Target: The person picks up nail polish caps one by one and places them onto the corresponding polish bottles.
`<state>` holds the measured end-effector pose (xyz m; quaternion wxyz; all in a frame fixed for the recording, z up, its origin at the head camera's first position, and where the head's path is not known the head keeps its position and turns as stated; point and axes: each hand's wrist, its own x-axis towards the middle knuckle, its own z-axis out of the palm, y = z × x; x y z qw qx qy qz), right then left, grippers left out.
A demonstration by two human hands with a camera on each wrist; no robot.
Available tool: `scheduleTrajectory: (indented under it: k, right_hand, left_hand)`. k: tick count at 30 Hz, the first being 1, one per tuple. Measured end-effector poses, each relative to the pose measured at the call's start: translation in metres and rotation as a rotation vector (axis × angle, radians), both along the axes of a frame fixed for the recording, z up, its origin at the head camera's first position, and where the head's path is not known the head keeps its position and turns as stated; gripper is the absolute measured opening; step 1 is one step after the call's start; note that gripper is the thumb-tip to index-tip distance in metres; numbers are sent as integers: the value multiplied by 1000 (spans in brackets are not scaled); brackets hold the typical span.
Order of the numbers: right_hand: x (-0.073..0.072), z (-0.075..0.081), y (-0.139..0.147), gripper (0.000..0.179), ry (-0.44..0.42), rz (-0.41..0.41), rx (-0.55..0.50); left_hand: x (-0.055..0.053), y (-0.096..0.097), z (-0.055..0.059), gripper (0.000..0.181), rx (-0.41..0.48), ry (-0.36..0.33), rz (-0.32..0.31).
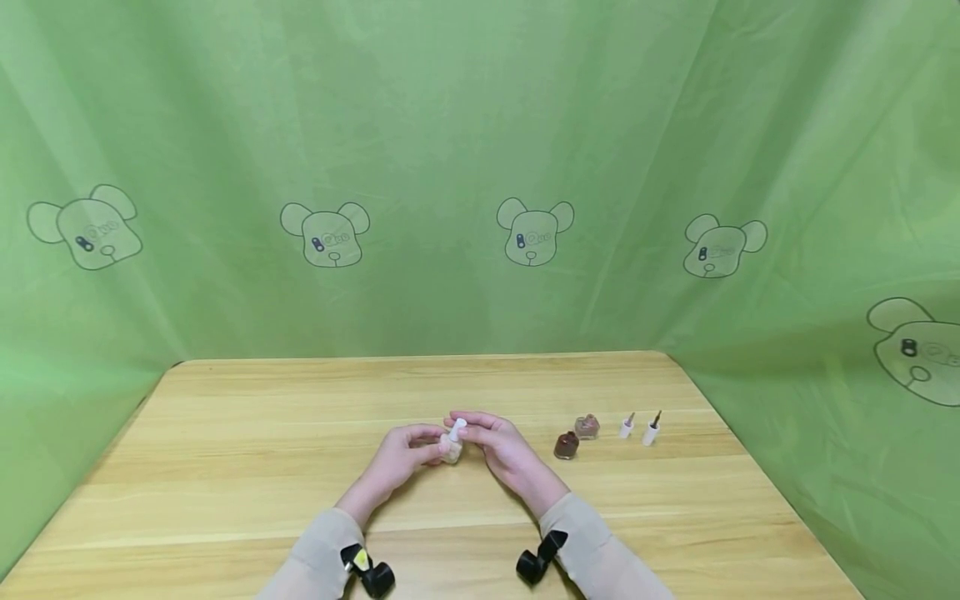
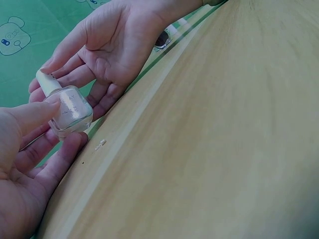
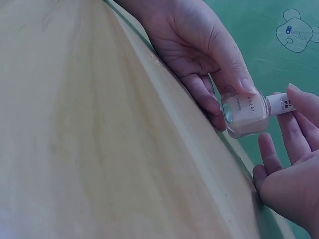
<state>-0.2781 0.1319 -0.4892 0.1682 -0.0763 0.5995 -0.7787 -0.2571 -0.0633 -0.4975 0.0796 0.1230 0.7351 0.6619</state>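
Observation:
A pale nail polish bottle (image 1: 451, 451) with a white cap (image 1: 457, 429) is held between both hands above the table. My left hand (image 1: 403, 459) grips the glass body, thumb on the label side, as the left wrist view shows the bottle (image 2: 72, 112) tilted. My right hand (image 1: 504, 450) pinches the white cap (image 3: 280, 103) between thumb and fingers. In the right wrist view the cap sits on the bottle neck; whether it is screwed tight I cannot tell.
Right of the hands stand a dark brown polish bottle (image 1: 566, 446) and a pinkish one (image 1: 587, 427), both without caps. Two white caps (image 1: 650, 433) stand farther right, brushes pointing up. A green curtain (image 1: 427, 167) hangs around the wooden table (image 1: 262, 425).

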Motion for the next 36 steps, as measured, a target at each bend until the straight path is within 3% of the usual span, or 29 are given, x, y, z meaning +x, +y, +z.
scheduleTrajectory:
  k: [14, 21, 27, 33, 36]
  right_hand:
    - [5, 2, -8, 26, -12, -124, 15]
    - [5, 3, -10, 26, 19, -140, 17]
    - [4, 3, -9, 21, 2, -76, 7]
    - [-1, 1, -3, 49, -12, 43, -5]
    - [-3, 0, 1, 51, -6, 79, -3]
  left_hand:
    - [-3, -2, -5, 36, -7, 3, -27]
    - [-3, -2, -5, 35, -22, 20, -30]
    - [-4, -2, -5, 35, -22, 20, -23]
    - [-3, -2, -4, 39, -1, 6, -22]
    - [-3, -3, -4, 41, 6, 20, -28]
